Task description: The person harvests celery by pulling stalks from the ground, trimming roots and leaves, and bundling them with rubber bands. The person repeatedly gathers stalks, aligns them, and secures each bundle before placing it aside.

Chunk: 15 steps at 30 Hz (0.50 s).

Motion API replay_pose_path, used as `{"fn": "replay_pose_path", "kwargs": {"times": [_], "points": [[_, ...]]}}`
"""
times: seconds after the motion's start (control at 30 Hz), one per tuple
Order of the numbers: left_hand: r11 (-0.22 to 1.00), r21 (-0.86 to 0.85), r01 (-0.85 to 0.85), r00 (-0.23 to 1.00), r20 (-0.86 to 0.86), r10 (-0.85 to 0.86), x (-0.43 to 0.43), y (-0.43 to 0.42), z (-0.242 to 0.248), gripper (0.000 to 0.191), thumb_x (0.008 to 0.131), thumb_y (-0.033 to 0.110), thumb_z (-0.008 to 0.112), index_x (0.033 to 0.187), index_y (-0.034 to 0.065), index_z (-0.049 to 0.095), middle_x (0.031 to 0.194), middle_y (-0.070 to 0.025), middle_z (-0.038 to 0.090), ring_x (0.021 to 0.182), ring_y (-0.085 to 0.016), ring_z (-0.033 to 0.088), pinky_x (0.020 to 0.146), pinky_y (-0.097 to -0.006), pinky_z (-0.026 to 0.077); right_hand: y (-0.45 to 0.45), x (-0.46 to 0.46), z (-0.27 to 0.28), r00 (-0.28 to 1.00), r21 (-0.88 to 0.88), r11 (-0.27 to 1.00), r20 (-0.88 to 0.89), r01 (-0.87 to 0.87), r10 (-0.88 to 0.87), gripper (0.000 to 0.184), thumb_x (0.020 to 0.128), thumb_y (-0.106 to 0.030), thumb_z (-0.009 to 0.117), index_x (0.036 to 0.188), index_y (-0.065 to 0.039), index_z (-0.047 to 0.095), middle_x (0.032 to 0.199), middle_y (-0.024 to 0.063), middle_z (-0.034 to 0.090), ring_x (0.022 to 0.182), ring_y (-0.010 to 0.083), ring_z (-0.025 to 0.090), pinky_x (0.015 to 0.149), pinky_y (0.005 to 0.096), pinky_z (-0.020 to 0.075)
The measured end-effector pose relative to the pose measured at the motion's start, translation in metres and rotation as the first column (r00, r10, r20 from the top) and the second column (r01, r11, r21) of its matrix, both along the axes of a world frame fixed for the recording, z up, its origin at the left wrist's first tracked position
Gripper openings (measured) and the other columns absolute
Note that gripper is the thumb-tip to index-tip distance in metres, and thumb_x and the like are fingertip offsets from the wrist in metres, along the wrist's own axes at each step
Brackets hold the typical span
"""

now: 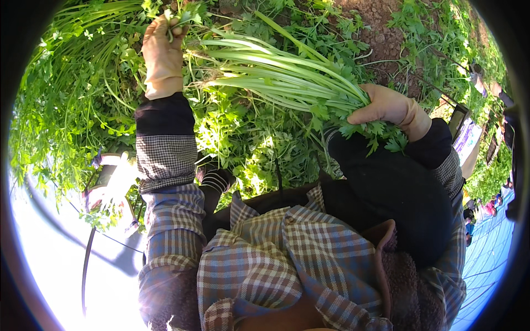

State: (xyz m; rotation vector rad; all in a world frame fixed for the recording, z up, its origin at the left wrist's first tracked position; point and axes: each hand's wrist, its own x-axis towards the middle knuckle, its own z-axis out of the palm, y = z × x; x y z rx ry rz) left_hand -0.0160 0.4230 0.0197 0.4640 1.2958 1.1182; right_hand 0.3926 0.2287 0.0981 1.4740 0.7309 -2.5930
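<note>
A bunch of slender pale-green leaf celery [281,70] lies sideways before me, roots to the left. Around its leafy end is my right hand [385,105], in a tan glove, with the thumb on top. Past the roots, my left hand [163,49], gloved alike, pinches a small leafy sprig [188,16] between its fingers. The root ends [207,76] are stringy and carry some soil. Loose cut leaves [248,124] cover the ground under the bunch. My right fingers are partly hidden behind the leaves.
Long-stemmed green plants [74,62] crowd the left side. Bare brown soil [381,41] shows at the top right. My knee in dark trousers [385,186] rises below my right hand. Another person's hand [495,89] appears at the far right. A bright sheet [49,256] spreads at the lower left.
</note>
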Motion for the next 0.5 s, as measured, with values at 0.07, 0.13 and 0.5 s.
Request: {"fn": "replay_pose_path", "kwargs": {"times": [0.07, 0.13, 0.5], "points": [[0.978, 0.102, -0.179, 0.977, -0.101, 0.19, -0.037, 0.024, 0.021, 0.014, 0.1, 0.018, 0.062, 0.1, 0.0038, 0.061, 0.088, -0.0103, 0.071, 0.069, -0.016, 0.066, 0.073, -0.03, 0.057, 0.001, 0.0, 0.001, 0.996, 0.047, 0.995, 0.025, 0.087, -0.088, 0.055, 0.083, -0.021, 0.08, 0.129, 0.001, 0.06, 0.106, 0.0029, 0.07, 0.087, 0.0094, 0.062, 0.078, 0.0256, 0.0509], [0.982, 0.18, -0.052, 0.897, -0.424, 0.126, -0.057, 0.025, 0.025, 0.016, 0.099, 0.017, 0.064, 0.103, 0.0026, 0.06, 0.093, -0.0105, 0.071, 0.076, -0.015, 0.066, 0.078, -0.0281, 0.055, 0.0, -0.001, -0.002, 0.968, 0.1, 0.971, 0.11, 0.215, -0.226, 0.05, 0.084, -0.023, 0.079, 0.125, 0.001, 0.061, 0.099, 0.0036, 0.07, 0.079, 0.0096, 0.063, 0.07, 0.0254, 0.0513], [0.557, 0.239, 0.796, 0.339, -0.937, -0.082, 0.076, -0.113, 0.001, 0.021, 0.079, 0.021, 0.08, 0.093, 0.0061, 0.076, 0.1, -0.013, 0.074, 0.089, -0.03, 0.072, 0.084, -0.037, 0.056, -0.005, -0.001, -0.01, 0.973, -0.076, 0.97, -0.013, 0.229, -0.231, 0.033, 0.092, -0.029, 0.071, 0.107, -0.001, 0.064, 0.081, 0.0063, 0.066, 0.054, 0.0106, 0.058, 0.052, 0.0248, 0.0493]]}}
